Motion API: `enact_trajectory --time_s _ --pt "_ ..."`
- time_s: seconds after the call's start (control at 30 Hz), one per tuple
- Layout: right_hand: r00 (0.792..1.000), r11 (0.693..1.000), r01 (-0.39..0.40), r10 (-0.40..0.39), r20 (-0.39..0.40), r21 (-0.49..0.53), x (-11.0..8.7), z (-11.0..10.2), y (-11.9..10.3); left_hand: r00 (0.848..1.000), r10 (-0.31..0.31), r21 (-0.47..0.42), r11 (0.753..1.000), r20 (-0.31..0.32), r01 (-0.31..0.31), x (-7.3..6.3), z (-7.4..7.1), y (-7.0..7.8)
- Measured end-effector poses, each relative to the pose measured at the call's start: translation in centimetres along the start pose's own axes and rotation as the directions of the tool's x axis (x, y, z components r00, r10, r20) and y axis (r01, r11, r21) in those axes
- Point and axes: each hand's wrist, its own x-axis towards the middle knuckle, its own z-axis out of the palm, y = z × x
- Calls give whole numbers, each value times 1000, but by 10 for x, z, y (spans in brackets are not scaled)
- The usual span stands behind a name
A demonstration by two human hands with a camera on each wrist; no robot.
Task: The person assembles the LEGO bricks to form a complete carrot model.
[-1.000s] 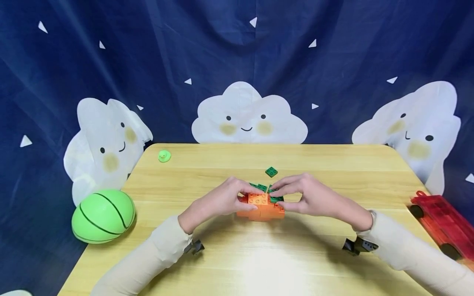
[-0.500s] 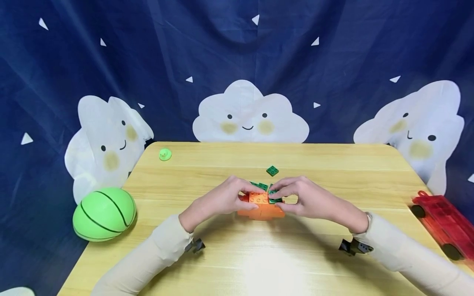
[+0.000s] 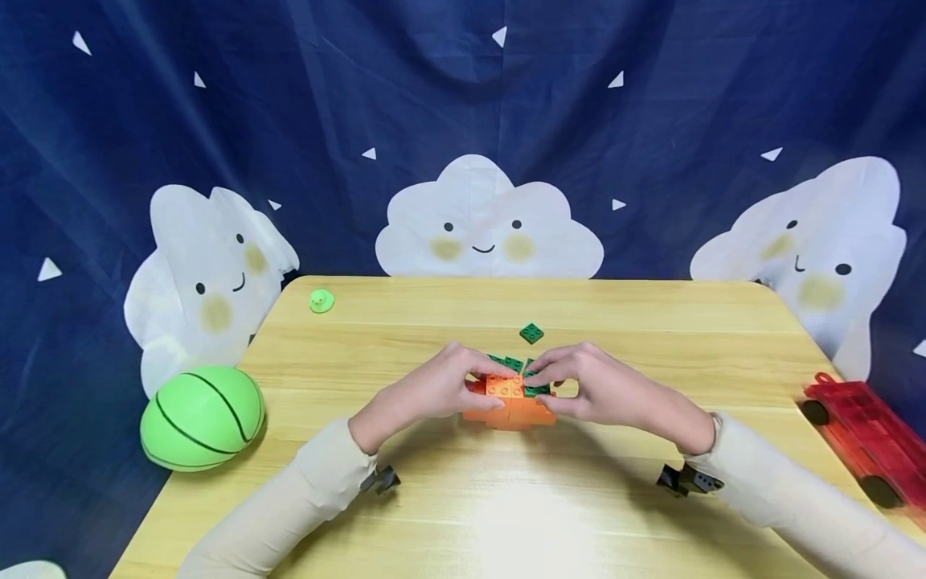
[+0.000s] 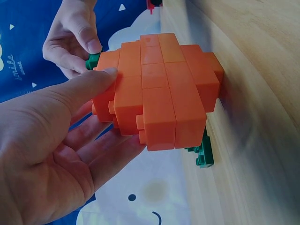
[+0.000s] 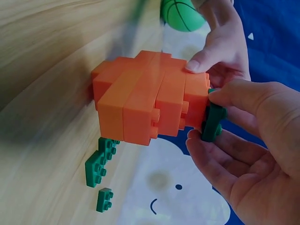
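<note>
A stepped build of orange toy bricks (image 3: 510, 414) stands on the table. My left hand (image 3: 450, 388) holds its upper left side, thumb in front and fingers behind. At its top right, my right hand (image 3: 600, 386) pinches a green toy brick (image 5: 214, 122) between thumb and fingers. That brick lies against the studded top of the orange build, beside bare orange studs. In the right wrist view, more green bricks (image 5: 96, 168) lie on the table behind the build. In the head view the hands partly cover them.
A loose green square brick (image 3: 531, 333) lies beyond the hands. Toward the back left corner sits a small green duck (image 3: 321, 301). A green ball (image 3: 203, 418) rests at the left edge, and a red toy vehicle (image 3: 864, 438) at the right.
My right hand has shifted slightly left with the green brick, bringing it closer against the orange bricks. My left hand keeps its hold.
</note>
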Motion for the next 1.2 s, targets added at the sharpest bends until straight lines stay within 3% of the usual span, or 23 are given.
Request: enact_trajectory --time_s 0.27,0.47,0.57,0.7,0.8,0.93,1.2 --pt "1000 1000 21 -21 4 -12 1 2 -1 1000 -12 -14 1000 2 12 0 0 0" --pt "998 997 25 -22 -52 68 4 19 5 1000 -11 3 1000 4 11 -1 0 -1" --pt "998 997 6 -1 -58 81 5 21 5 998 -33 -46 998 49 35 1 -4 -9" --pt "999 997 -4 8 -52 83 5 19 4 994 -83 -66 994 71 88 9 -13 -33" --pt "999 995 -18 22 -40 94 4 18 4 991 -123 22 992 58 122 17 -13 -55" --pt "999 994 -30 33 -26 105 3 18 4 981 -168 134 979 99 154 28 -7 -74" --pt "999 992 -2 8 -50 126 4 16 6 972 -170 313 943 161 113 48 4 -74"
